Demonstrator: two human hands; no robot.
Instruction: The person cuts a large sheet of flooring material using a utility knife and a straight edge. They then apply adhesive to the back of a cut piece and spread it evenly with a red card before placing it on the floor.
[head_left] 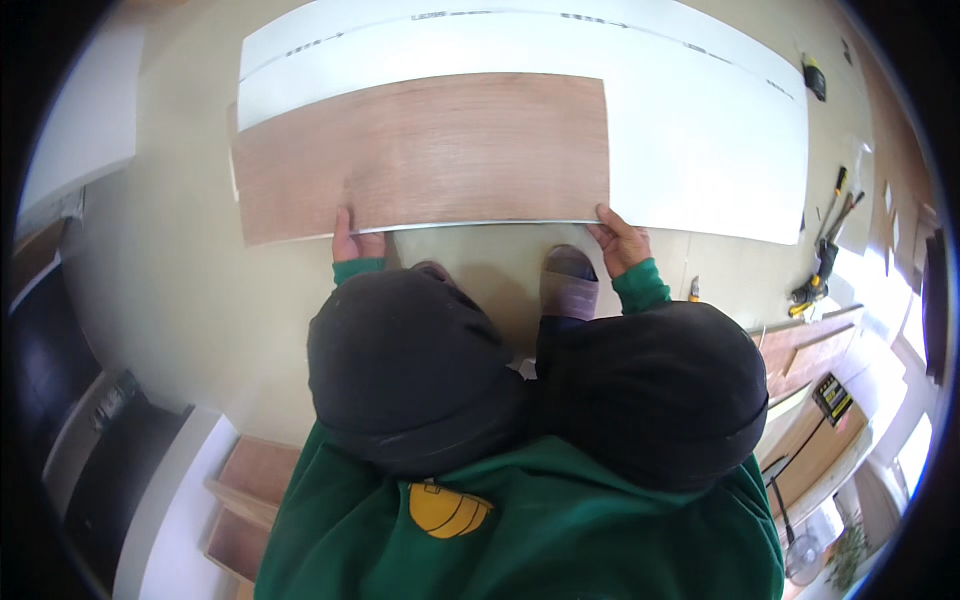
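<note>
A brown wood-grain board (470, 150) lies over a larger white board (705, 150) in front of my knees. At its near edge my left hand (353, 243) has the thumb on top, with the fingers curled below and partly hidden. My right hand (624, 244) pinches the near right corner, thumb at the edge. Both hands are closed on the brown board. Its near edge sticks out past the white board, over the floor in front of my slippers. A line of dark print runs along the far side of the white board.
Hand tools (838, 205) and a power drill (812, 290) lie on the floor at the right. A yellow-handled knife (694, 289) lies near my right knee. Wooden boxes (245, 480) stand at the lower left. Wooden boards (810, 350) lie at the lower right, beside a fan (803, 560).
</note>
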